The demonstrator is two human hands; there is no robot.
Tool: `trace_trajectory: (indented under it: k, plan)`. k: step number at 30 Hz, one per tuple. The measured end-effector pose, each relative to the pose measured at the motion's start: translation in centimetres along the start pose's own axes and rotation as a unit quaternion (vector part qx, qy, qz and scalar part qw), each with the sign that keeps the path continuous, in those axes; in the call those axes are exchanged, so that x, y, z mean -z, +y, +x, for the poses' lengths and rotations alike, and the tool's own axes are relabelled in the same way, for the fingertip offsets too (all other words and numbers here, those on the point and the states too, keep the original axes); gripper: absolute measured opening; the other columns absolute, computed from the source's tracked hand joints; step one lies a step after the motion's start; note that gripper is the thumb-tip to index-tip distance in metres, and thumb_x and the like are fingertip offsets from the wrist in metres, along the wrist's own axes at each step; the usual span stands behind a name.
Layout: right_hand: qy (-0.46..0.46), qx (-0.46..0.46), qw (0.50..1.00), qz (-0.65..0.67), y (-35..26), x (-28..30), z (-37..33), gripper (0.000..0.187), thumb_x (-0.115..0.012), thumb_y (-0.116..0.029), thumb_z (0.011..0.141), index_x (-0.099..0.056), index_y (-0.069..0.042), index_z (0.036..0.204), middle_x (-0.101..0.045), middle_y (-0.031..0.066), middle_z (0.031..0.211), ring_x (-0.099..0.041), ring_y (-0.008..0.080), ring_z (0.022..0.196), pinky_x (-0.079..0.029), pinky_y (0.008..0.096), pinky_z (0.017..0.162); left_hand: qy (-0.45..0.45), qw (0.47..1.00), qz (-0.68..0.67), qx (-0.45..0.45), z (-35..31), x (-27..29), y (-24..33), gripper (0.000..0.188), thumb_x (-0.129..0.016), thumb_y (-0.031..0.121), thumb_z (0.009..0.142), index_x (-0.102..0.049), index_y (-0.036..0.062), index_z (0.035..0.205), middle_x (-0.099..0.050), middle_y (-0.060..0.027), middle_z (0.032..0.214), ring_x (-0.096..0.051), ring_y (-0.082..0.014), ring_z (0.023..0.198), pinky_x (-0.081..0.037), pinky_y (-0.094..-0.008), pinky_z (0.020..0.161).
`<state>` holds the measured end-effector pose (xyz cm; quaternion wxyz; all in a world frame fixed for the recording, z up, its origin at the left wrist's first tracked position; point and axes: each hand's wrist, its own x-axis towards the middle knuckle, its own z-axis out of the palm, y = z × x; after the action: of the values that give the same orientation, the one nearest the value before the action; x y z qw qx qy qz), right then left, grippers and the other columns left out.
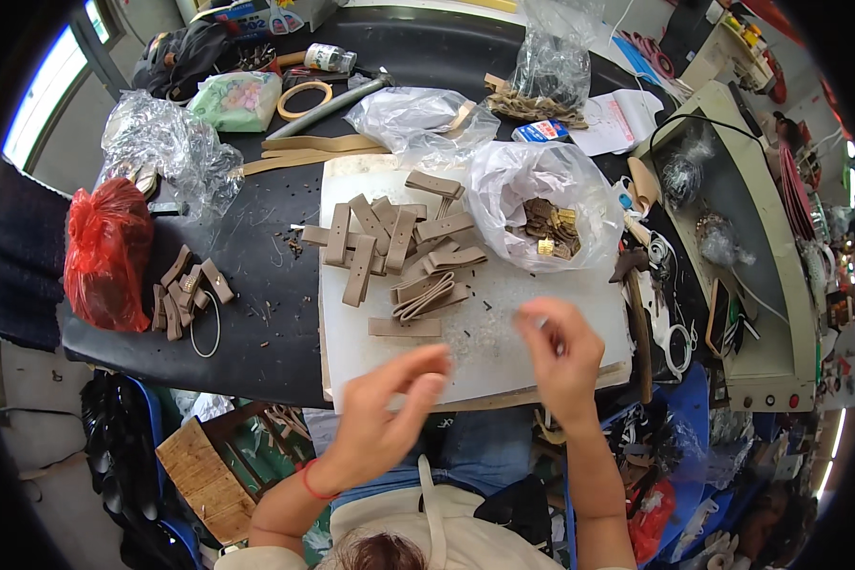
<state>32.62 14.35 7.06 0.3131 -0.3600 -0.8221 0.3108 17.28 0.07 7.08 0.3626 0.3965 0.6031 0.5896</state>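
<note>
Above the front of a white board (579, 313), both my hands hang apart. My left hand (389, 404) is open, thumb and fingers stretched toward the board's middle with nothing seen between them. My right hand (568, 361) has its fingers curled in; a small dark spot shows among them, too small to name. Just beyond my left hand lie a flat taupe strap piece (405, 328) and a folded strap loop (426, 296). Several more taupe strap pieces (399, 237) with small holes are heaped behind these. Beyond my right hand, a white plastic bag (589, 204) holds small brown and gold-coloured metal pieces (546, 228).
At left stand a red plastic bag (109, 256) and a small pile of strap pieces (188, 290). A hammer (636, 323) lies along the board's right edge. Farther back are a tape roll (304, 100), a metal rod (328, 109) and clear plastic (171, 142). A grey machine (769, 256) stands right.
</note>
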Motion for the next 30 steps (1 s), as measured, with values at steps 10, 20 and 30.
trace_trajectory:
  k: [10,20,30]
  plan:
    - [-0.056,0.234,0.970,0.044,-1.2,-1.1,-2.9,0.044,-0.066,0.008,0.057,-0.065,-0.003,0.100,-0.065,0.0093,0.104,-0.061,0.0193,0.067,-0.049,0.0273,0.051,-0.100,0.909,-0.326,0.239,1.0,-0.5,-1.0,0.027,-0.051,0.015,0.096,-0.054,-0.0064,0.112,-0.063,-0.0136,0.102,-0.064,-0.0178,0.090,-0.055,-0.0290,0.081]
    - [-0.097,0.250,0.963,0.023,-2.2,-1.8,-2.7,0.049,-0.067,0.008,0.055,-0.064,-0.002,0.102,-0.064,0.0095,0.108,-0.060,0.0189,0.065,-0.049,0.0264,0.051,-0.075,0.927,-0.303,0.207,-0.4,0.9,-0.3,0.026,-0.048,0.012,0.097,-0.051,-0.0080,0.112,-0.062,-0.0159,0.104,-0.064,-0.0189,0.095,-0.055,-0.0291,0.084]
    - [-0.115,0.170,0.976,0.071,-3.6,-2.3,-2.0,0.041,-0.069,0.010,0.061,-0.064,-0.004,0.100,-0.063,0.0112,0.097,-0.061,0.0176,0.066,-0.048,0.0246,0.052,-0.018,0.959,-0.226,0.173,-1.0,0.0,-0.4,0.017,-0.049,0.003,0.094,-0.052,-0.0087,0.105,-0.065,-0.0157,0.096,-0.065,-0.0172,0.089,-0.056,-0.0275,0.079]
